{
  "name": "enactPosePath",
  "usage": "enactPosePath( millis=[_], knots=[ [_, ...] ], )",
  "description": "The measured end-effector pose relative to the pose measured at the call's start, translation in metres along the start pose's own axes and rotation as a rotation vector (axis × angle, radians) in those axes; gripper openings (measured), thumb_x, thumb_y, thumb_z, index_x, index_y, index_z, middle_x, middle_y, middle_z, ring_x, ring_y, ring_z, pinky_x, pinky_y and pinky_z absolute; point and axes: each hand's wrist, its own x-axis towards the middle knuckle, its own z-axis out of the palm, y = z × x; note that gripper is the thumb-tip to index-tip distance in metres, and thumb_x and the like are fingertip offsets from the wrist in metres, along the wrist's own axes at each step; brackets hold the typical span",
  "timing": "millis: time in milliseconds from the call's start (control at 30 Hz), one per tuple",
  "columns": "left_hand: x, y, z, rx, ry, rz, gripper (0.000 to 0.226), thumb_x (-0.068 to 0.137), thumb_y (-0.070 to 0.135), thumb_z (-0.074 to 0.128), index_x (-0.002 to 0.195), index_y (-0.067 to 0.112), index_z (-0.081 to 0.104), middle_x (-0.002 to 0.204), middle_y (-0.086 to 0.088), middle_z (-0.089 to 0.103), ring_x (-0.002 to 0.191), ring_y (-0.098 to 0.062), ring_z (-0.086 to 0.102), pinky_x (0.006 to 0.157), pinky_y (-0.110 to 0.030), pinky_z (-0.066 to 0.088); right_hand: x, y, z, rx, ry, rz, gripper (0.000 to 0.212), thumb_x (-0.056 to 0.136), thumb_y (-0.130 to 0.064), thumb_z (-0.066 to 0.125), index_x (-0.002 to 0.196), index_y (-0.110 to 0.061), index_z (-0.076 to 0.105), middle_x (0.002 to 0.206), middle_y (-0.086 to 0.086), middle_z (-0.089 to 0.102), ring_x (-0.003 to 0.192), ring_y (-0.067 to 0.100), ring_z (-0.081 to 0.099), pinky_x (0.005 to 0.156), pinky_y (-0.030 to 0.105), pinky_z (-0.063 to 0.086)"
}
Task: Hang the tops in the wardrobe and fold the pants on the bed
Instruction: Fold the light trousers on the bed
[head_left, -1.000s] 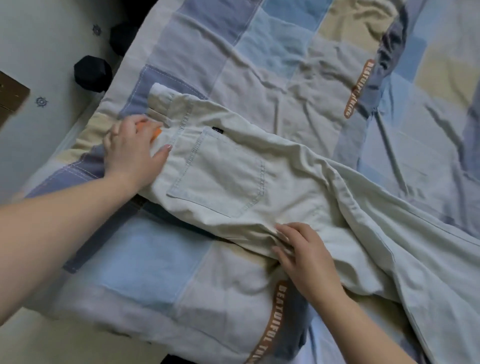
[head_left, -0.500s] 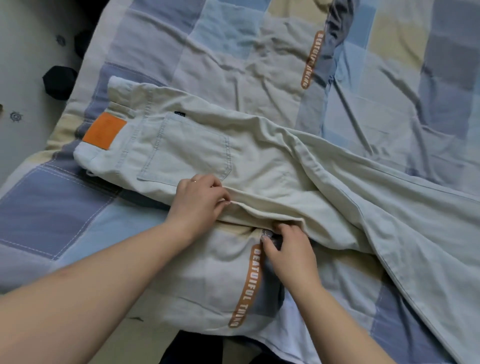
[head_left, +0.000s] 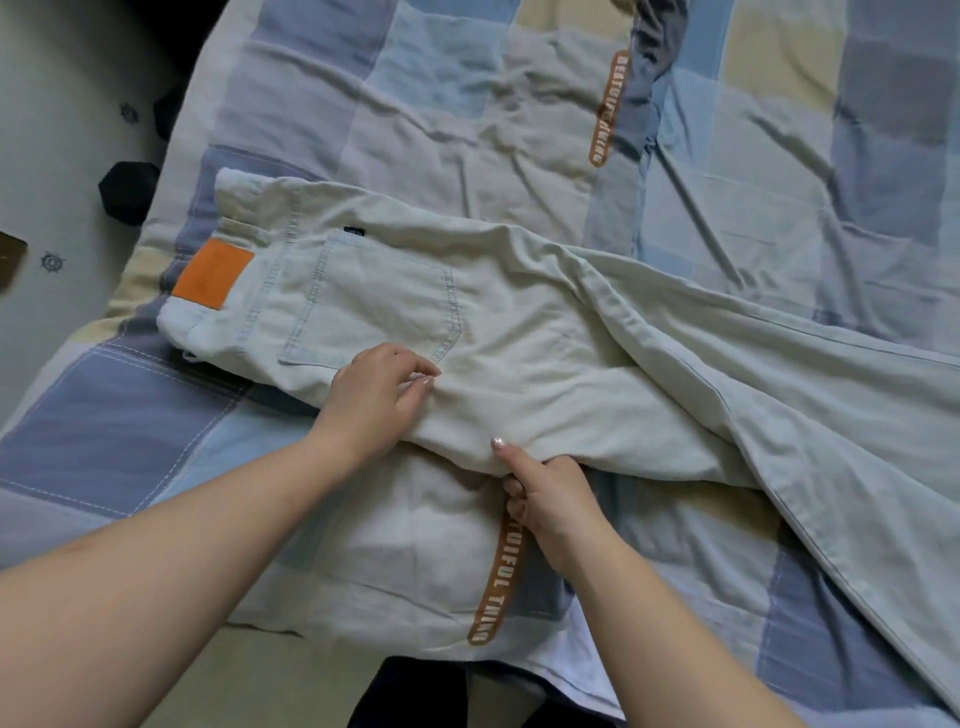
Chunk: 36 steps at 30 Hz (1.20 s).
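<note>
Bed: patchwork blue, grey and cream quilt (head_left: 519, 119) under pale cream denim pants (head_left: 519, 332)
Left hand (head_left: 374, 400): pinching the pants' near edge
Right hand (head_left: 550, 499): grasping the near fold

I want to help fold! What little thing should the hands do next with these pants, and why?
Probably tuck the crotch point in. Both the left hand and right hand pinch the pale jeans at the near edge, where that flap bulges out past the stacked legs.
</note>
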Motion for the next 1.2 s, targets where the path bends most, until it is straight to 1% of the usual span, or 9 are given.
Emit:
enactPosePath(
  millis=[100, 233, 333, 467, 733, 933, 1067, 1133, 1200],
  knots=[
    [0.000, -0.003, 0.006, 0.024, -0.048, 0.012, 0.030, 0.096, 0.026, 0.053, 0.122, 0.017, 0.063, 0.132, -0.005, 0.057, 0.127, -0.023, 0.047, 0.106, -0.039, 0.035, -0.008, 0.007, -0.002, -0.053, 0.014, -0.027, 0.018, 0.093, -0.025, 0.057, 0.083, -0.012, 0.063, 0.052, -0.004, 0.060, 0.041, 0.004, 0.048, 0.038, 0.016, 0.032],
    [-0.001, -0.007, 0.019, 0.224, -0.239, -0.010, 0.050, 0.098, 0.039, 0.042, 0.145, 0.022, 0.038, 0.156, -0.006, 0.025, 0.145, -0.021, 0.019, 0.117, -0.040, 0.016, -0.017, 0.023, -0.013, -0.180, -0.016, 0.103, 0.026, 0.097, -0.030, 0.051, 0.082, -0.008, 0.055, 0.042, 0.001, 0.047, 0.034, 0.008, 0.036, 0.035, 0.018, 0.027],
    [-0.007, 0.000, 0.033, 0.335, -0.297, 0.008, 0.061, 0.096, 0.050, 0.038, 0.150, 0.030, 0.020, 0.161, -0.002, 0.008, 0.148, -0.019, 0.003, 0.118, -0.048, 0.007, -0.010, 0.018, -0.015, -0.066, 0.011, 0.096, 0.027, 0.095, -0.033, 0.055, 0.088, -0.007, 0.056, 0.046, 0.002, 0.046, 0.037, 0.010, 0.034, 0.035, 0.018, 0.024],
    [-0.018, 0.015, 0.053, 0.446, -0.500, -0.012, 0.068, 0.095, 0.057, 0.032, 0.152, 0.033, 0.002, 0.161, -0.001, -0.010, 0.147, -0.020, -0.013, 0.117, -0.054, -0.002, -0.013, 0.021, -0.021, -0.206, 0.043, 0.120, 0.021, 0.094, -0.025, 0.056, 0.084, -0.007, 0.060, 0.049, -0.001, 0.054, 0.036, 0.007, 0.045, 0.035, 0.018, 0.031],
    [-0.018, 0.086, 0.064, 0.218, -0.196, 0.145, 0.046, 0.092, 0.031, 0.052, 0.137, 0.024, 0.046, 0.146, 0.002, 0.037, 0.138, -0.019, 0.028, 0.117, -0.043, 0.010, -0.056, 0.004, -0.095, 0.110, 0.335, 0.031, 0.009, 0.097, -0.022, 0.053, 0.095, -0.018, 0.060, 0.093, 0.005, 0.068, 0.072, 0.012, 0.065, 0.063, 0.024, 0.053],
    [-0.039, 0.166, 0.128, 0.038, -0.314, 0.298, 0.038, 0.092, 0.025, 0.054, 0.130, 0.021, 0.054, 0.132, 0.000, 0.052, 0.125, -0.018, 0.044, 0.108, -0.032, 0.028, -0.073, 0.000, -0.181, 0.175, 0.432, 0.021, 0.006, 0.096, -0.025, 0.054, 0.096, -0.022, 0.059, 0.097, 0.002, 0.067, 0.081, 0.011, 0.066, 0.068, 0.025, 0.054],
    [-0.046, 0.207, 0.178, -0.154, -0.509, 0.165, 0.040, 0.092, 0.018, 0.057, 0.132, 0.019, 0.052, 0.127, -0.001, 0.059, 0.115, -0.014, 0.054, 0.098, -0.022, 0.037, -0.072, 0.017, -0.247, 0.163, 0.494, 0.042, 0.024, 0.096, -0.024, 0.055, 0.118, -0.016, 0.058, 0.107, 0.002, 0.064, 0.093, 0.014, 0.064, 0.077, 0.031, 0.052],
    [-0.046, 0.224, 0.203, -0.246, -0.518, 0.051, 0.046, 0.092, 0.016, 0.056, 0.137, 0.023, 0.046, 0.126, -0.002, 0.060, 0.111, -0.013, 0.057, 0.096, -0.022, 0.040, -0.071, 0.030, -0.281, -0.201, 0.549, 0.041, 0.039, 0.095, -0.027, 0.056, 0.132, -0.016, 0.052, 0.131, 0.005, 0.056, 0.116, 0.021, 0.055, 0.096, 0.037, 0.046],
    [-0.046, 0.240, 0.230, -0.244, -0.545, 0.012, 0.059, 0.092, 0.017, 0.055, 0.146, 0.029, 0.033, 0.129, -0.003, 0.058, 0.112, -0.014, 0.056, 0.095, -0.020, 0.039, -0.071, 0.045, -0.319, -0.913, 0.555, 0.004, 0.053, 0.094, -0.033, 0.056, 0.143, -0.020, 0.041, 0.152, 0.006, 0.032, 0.138, 0.023, 0.032, 0.110, 0.036, 0.030]
  ],
)
